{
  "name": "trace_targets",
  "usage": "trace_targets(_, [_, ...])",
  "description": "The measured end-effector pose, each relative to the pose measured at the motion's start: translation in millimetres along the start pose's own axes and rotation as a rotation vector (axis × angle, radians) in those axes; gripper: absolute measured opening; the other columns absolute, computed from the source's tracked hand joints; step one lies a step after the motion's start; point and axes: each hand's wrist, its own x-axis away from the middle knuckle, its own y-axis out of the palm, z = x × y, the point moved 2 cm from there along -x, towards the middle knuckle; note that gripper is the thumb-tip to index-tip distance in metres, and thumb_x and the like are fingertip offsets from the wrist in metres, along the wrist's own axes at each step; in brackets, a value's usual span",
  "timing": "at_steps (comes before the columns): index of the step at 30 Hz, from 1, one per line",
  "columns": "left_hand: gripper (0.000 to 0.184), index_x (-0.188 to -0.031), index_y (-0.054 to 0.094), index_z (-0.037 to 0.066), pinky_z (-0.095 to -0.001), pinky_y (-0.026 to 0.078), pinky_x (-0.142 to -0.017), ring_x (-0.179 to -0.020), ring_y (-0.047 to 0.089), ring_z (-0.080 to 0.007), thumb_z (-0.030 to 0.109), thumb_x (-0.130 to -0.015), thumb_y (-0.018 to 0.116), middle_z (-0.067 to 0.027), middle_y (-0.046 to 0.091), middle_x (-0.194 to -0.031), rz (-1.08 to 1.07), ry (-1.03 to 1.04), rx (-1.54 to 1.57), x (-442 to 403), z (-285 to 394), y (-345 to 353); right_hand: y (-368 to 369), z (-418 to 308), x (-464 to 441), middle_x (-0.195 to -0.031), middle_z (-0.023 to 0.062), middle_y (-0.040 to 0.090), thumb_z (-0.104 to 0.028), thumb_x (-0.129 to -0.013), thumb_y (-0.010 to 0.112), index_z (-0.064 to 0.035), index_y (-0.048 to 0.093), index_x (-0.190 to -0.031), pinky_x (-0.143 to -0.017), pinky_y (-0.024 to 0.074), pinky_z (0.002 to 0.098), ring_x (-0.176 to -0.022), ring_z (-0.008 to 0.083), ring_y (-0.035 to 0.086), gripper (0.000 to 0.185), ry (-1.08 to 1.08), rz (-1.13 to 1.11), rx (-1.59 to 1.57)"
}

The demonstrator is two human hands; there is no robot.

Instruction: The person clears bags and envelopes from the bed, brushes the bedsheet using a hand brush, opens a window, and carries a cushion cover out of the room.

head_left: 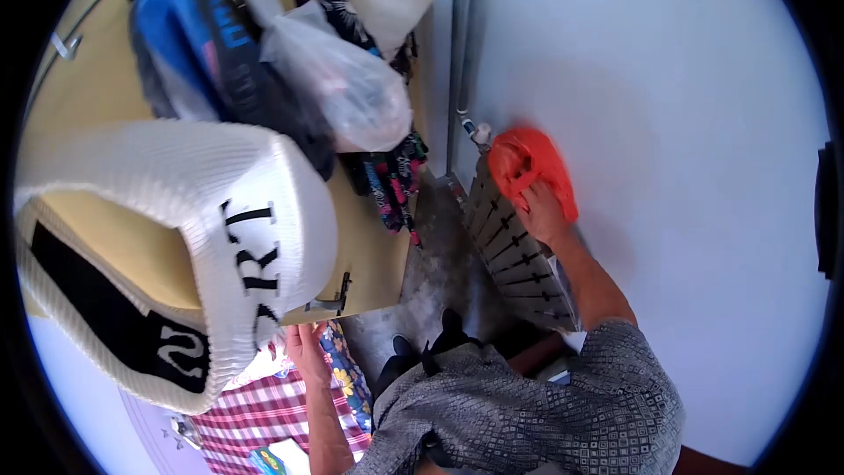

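My right hand point(542, 215) is closed on an orange-red plastic bag point(549, 158), its fingers on the bag's near side. The bag is against the pale wall, above the top end of a grey slatted radiator point(514, 251). My left hand point(305, 350) is at the free edge of a yellowish door point(374, 255), just below a dark door handle point(332, 299). Its fingers appear to be hooked on that edge, with the tips hidden. Large and close on the left, a white ribbed visor point(303, 229) with black letters hangs in front of the door.
Clothes point(189, 44), a translucent plastic bag point(347, 92) and a cream bag point(387, 0) hang on the door. Grey floor point(426, 264) runs between door and radiator. A bed with a checked cover point(255, 418) lies at the lower left. The wall point(668, 167) bounds the right.
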Motion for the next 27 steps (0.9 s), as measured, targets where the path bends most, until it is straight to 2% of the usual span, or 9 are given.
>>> trace_targets(6, [0.029, -0.127, 0.06, 0.004, -0.0331, 0.054, -0.088, -0.106, 0.061, -0.0151, 0.019, -0.101, 0.058, -0.004, 0.064, -0.117, -0.127, 0.003, -0.342, 21, -40, -61, -1, -60, 9, -0.129, 0.0231, 0.054, -0.016, -0.081, 0.074, -0.0039, 0.054, -0.132, -0.099, 0.0441, 0.047, -0.118, 0.044, 0.051, 0.056, 0.134, -0.163, 0.065])
trace_targets(9, [0.039, -0.131, 0.057, 0.002, -0.0349, 0.053, -0.092, -0.112, 0.06, -0.0199, 0.02, -0.097, 0.065, -0.0091, 0.062, -0.121, -0.264, -0.028, -0.211, 49, -13, -54, -20, -137, 38, -0.134, 0.0254, 0.054, -0.025, -0.085, 0.075, 0.0051, 0.054, -0.131, -0.106, 0.0419, 0.0457, -0.124, 0.0423, 0.051, 0.058, 0.109, 0.143, 0.066])
trace_targets(12, [0.046, -0.132, 0.055, 0.002, -0.0379, 0.053, -0.096, -0.117, 0.059, -0.0237, 0.025, -0.095, 0.068, -0.0144, 0.059, -0.127, -0.422, 0.07, -0.203, 75, 7, -55, -9, -163, 105, -0.133, 0.0222, 0.058, -0.015, -0.095, 0.066, 0.0061, 0.058, -0.127, -0.106, 0.0416, 0.0411, -0.12, 0.035, 0.057, 0.039, 0.273, 0.165, 0.009])
trace_targets(14, [0.054, -0.141, 0.05, 0.006, -0.0375, 0.051, -0.098, -0.126, 0.054, -0.0248, 0.029, -0.095, 0.067, -0.0147, 0.056, -0.137, -0.591, 0.124, -0.295, 88, 1, -72, 24, -173, 168, -0.125, 0.0174, 0.062, -0.014, -0.096, 0.067, 0.0051, 0.058, -0.127, -0.105, 0.0421, 0.039, -0.117, 0.027, 0.057, 0.038, 0.529, 0.251, -0.518])
trace_targets(16, [0.054, -0.139, 0.051, 0.005, -0.0377, 0.049, -0.1, -0.123, 0.056, -0.0284, 0.033, -0.095, 0.066, -0.0144, 0.057, -0.135, -0.58, 0.31, -0.356, 113, -20, -97, 50, -206, 225, -0.114, 0.0121, 0.064, -0.015, -0.093, 0.068, 0.0018, 0.058, -0.126, -0.084, 0.0516, 0.0337, -0.097, 0.0201, 0.062, 0.038, 0.704, 0.018, -0.536])
trace_targets(18, [0.053, -0.136, 0.054, 0.004, -0.0375, 0.048, -0.1, -0.12, 0.057, -0.0286, 0.035, -0.095, 0.066, -0.0147, 0.058, -0.133, -0.641, 0.128, -0.212, 136, -19, -129, 82, -249, 261, -0.109, 0.0089, 0.064, -0.016, -0.091, 0.068, -0.0016, 0.055, -0.13, -0.07, 0.0525, 0.032, -0.084, 0.0165, 0.061, 0.044, 0.979, -0.257, -0.739])
trace_targets(20, [0.051, -0.133, 0.056, 0.003, -0.0379, 0.051, -0.096, -0.115, 0.059, -0.028, 0.036, -0.095, 0.067, -0.0153, 0.059, -0.13, -0.551, 0.047, -0.168, 162, -38, -171, 106, -295, 287, -0.107, 0.0076, 0.065, -0.017, -0.09, 0.068, -0.0038, 0.052, -0.135, -0.064, 0.0516, 0.0314, -0.078, 0.0151, 0.06, 0.05, 1.04, -0.435, -0.778])
trace_targets(25, [0.047, -0.126, 0.061, 0.003, -0.0379, 0.054, -0.092, -0.112, 0.063, -0.0283, 0.036, -0.093, 0.067, -0.0156, 0.063, -0.122, -0.211, -0.152, -0.294, 245, -98, -284, 137, -341, 305, -0.13, 0.0174, 0.054, -0.023, -0.09, 0.072, -0.0116, 0.017, -0.157, -0.078, 0.0543, 0.0428, -0.108, 0.0315, 0.059, 0.087, 1.185, -0.59, -0.679])
trace_targets(27, [0.045, -0.122, 0.064, 0.004, -0.0373, 0.054, -0.093, -0.109, 0.065, -0.0286, 0.037, -0.092, 0.068, -0.0155, 0.065, -0.118, 0.022, -0.32, -0.31, 281, -122, -332, 152, -336, 294, -0.135, 0.0188, 0.049, -0.024, -0.09, 0.072, -0.0118, 0.014, -0.157, -0.081, 0.0538, 0.0454, -0.114, 0.0344, 0.056, 0.09, 1.139, -0.628, -0.616])
